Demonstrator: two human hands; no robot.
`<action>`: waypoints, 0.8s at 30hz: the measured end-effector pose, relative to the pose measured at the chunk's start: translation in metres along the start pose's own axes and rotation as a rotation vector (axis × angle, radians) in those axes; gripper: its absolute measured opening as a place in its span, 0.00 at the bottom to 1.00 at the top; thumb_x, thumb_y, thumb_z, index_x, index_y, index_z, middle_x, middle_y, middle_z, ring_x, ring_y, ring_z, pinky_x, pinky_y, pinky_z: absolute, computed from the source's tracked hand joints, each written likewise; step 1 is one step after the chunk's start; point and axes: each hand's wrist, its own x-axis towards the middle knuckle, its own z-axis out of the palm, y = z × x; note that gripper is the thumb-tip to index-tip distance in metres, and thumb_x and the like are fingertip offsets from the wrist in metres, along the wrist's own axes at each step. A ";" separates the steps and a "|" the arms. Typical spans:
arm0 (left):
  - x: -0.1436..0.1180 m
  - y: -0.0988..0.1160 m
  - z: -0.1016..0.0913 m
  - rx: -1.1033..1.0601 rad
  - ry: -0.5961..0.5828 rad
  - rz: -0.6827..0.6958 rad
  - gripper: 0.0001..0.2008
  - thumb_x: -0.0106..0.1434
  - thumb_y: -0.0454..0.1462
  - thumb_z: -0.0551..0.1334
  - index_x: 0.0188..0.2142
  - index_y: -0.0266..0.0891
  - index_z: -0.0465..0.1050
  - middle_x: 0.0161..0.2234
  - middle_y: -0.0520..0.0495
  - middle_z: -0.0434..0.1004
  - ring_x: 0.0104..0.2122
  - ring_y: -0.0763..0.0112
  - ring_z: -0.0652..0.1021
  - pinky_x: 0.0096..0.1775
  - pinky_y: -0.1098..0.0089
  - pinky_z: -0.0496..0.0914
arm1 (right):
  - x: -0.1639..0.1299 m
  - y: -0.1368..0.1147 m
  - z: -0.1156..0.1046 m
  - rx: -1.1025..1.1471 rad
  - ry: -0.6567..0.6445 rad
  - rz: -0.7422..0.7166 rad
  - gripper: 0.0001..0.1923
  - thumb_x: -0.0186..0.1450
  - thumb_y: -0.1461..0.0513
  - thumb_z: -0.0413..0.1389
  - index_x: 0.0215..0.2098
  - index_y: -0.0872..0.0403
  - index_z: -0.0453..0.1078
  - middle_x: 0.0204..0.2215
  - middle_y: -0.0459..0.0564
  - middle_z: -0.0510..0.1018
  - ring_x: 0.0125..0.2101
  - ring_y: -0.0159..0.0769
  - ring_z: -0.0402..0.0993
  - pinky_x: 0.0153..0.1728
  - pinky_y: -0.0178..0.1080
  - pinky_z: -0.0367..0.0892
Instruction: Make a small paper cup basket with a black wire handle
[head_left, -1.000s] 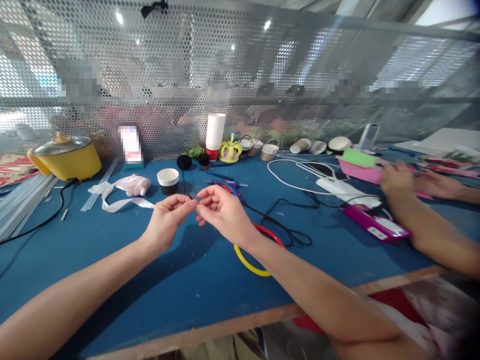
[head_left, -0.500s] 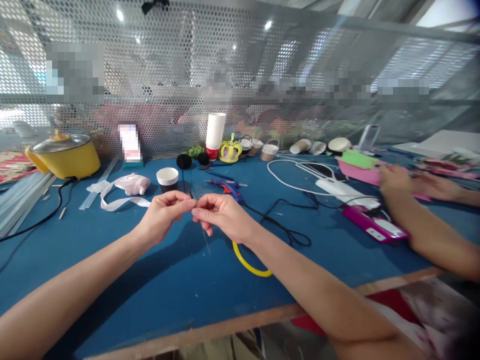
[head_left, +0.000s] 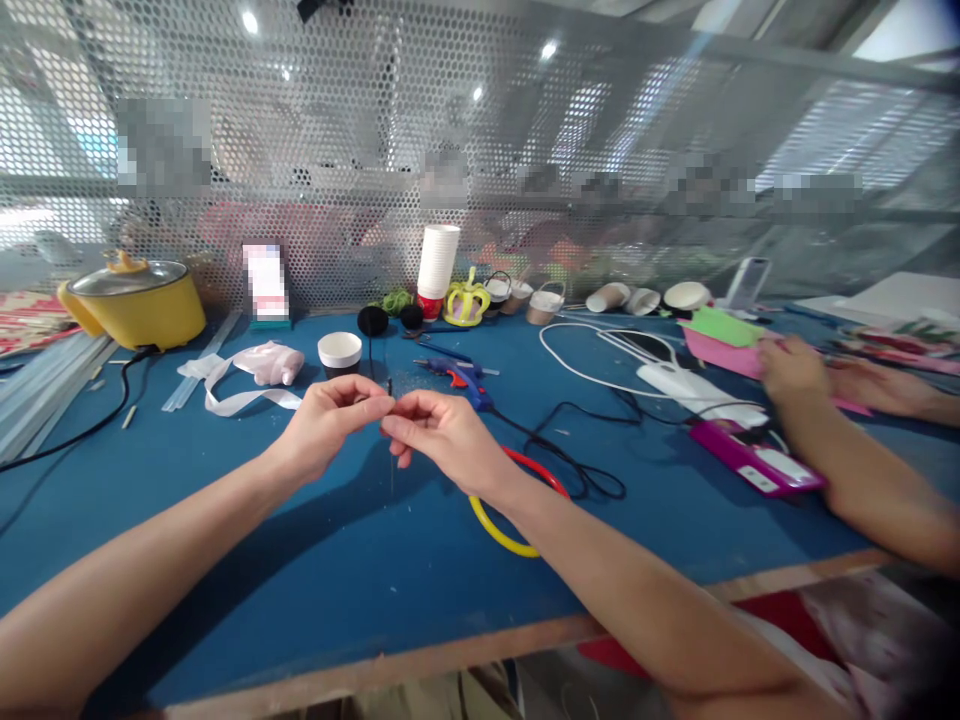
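Close together over the blue table, my left hand and my right hand pinch with thumb and fingertips. Between them is a thin dark strand, its short end poking up above the fingertips. A fine thread-like line hangs below; its exact kind is too small to tell. Just behind my left hand stands a white-rimmed paper cup with a dark lower part. Beyond my right hand lies a blue glue gun with a red trigger. A yellow and red ring lies partly hidden under my right forearm.
To the left are a yellow electric pot, clear glue sticks and white ribbon. Stacked paper cups and a yellow crown-like piece stand behind. Rightward lie a power strip, a purple box and a co-worker's hands.
The view has shifted slightly. The dark end between my fingertips now stands more upright, and the line below hangs straighter. More of the ring's red part shows.
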 end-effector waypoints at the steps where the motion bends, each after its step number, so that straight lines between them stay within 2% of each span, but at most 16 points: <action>1: 0.001 0.001 -0.001 -0.005 -0.021 -0.010 0.06 0.46 0.35 0.67 0.21 0.35 0.71 0.18 0.54 0.68 0.18 0.82 0.62 0.21 0.76 0.55 | 0.001 -0.001 -0.002 0.013 -0.006 -0.008 0.13 0.53 0.56 0.59 0.31 0.57 0.68 0.19 0.42 0.71 0.18 0.25 0.67 0.19 0.30 0.65; 4: 0.002 0.003 -0.004 -0.018 -0.102 -0.083 0.07 0.46 0.36 0.67 0.21 0.35 0.71 0.17 0.55 0.65 0.17 0.83 0.60 0.20 0.76 0.52 | 0.005 -0.004 -0.010 0.087 0.043 -0.053 0.13 0.55 0.55 0.57 0.34 0.56 0.68 0.24 0.44 0.71 0.19 0.24 0.65 0.16 0.29 0.63; 9: 0.001 0.001 -0.005 -0.016 -0.167 -0.152 0.07 0.45 0.35 0.68 0.20 0.36 0.70 0.18 0.56 0.65 0.18 0.83 0.61 0.22 0.75 0.53 | 0.008 -0.004 -0.014 0.148 0.061 -0.037 0.13 0.57 0.54 0.55 0.31 0.56 0.66 0.24 0.45 0.70 0.19 0.24 0.64 0.16 0.28 0.60; 13: 0.001 -0.002 -0.005 -0.037 -0.195 -0.180 0.06 0.44 0.35 0.68 0.20 0.36 0.71 0.19 0.55 0.66 0.19 0.81 0.61 0.23 0.74 0.53 | 0.008 -0.004 -0.014 0.167 -0.001 -0.027 0.14 0.56 0.53 0.55 0.34 0.55 0.69 0.25 0.44 0.69 0.20 0.23 0.63 0.16 0.28 0.60; 16: 0.000 -0.001 -0.005 -0.047 -0.276 -0.237 0.06 0.44 0.35 0.67 0.20 0.37 0.71 0.17 0.55 0.63 0.18 0.81 0.59 0.22 0.73 0.50 | 0.007 -0.005 -0.015 0.178 -0.075 -0.036 0.15 0.56 0.53 0.56 0.37 0.54 0.70 0.24 0.44 0.68 0.21 0.24 0.62 0.17 0.28 0.59; 20: -0.001 0.001 -0.005 -0.055 -0.371 -0.277 0.07 0.45 0.36 0.67 0.20 0.37 0.70 0.16 0.56 0.59 0.18 0.81 0.56 0.22 0.72 0.46 | 0.007 -0.004 -0.016 0.168 -0.186 -0.056 0.14 0.56 0.53 0.56 0.32 0.55 0.71 0.23 0.43 0.69 0.20 0.23 0.61 0.17 0.28 0.58; 24: -0.001 0.001 -0.006 -0.035 -0.394 -0.281 0.07 0.45 0.37 0.66 0.20 0.36 0.70 0.15 0.56 0.58 0.17 0.81 0.55 0.22 0.71 0.45 | 0.007 -0.003 -0.017 0.145 -0.226 -0.079 0.13 0.54 0.53 0.58 0.29 0.55 0.70 0.24 0.43 0.70 0.19 0.23 0.60 0.17 0.30 0.58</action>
